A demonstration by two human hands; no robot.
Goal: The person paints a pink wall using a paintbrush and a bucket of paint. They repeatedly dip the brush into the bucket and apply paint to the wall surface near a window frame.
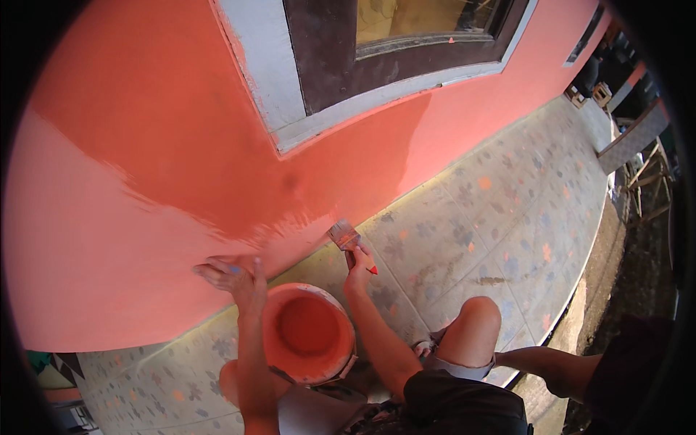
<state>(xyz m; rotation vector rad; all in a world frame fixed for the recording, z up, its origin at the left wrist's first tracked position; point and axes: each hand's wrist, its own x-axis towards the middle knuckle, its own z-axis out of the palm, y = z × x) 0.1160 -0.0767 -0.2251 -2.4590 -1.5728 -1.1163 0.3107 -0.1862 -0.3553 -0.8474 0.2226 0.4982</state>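
Observation:
My right hand (359,267) grips the handle of a flat paintbrush (345,235), its bristles at the base of the wall where it meets the floor. With spread fingers, my left hand (234,276) is beside the lower pink wall (81,261) and holds nothing; whether it touches the wall is unclear. A round bucket of red-orange paint (309,329) stands between my forearms, close to the wall. Darker orange paint (217,157) covers the wall around the window's lower corner, with a ragged brushed lower edge.
A brown window frame (337,70) with a pale surround (318,128) is set in the wall. The patterned tile floor (467,239) ends in a drop at the right. Another person's leg (549,367) is at the lower right. Wooden pieces (647,176) stand beyond the edge.

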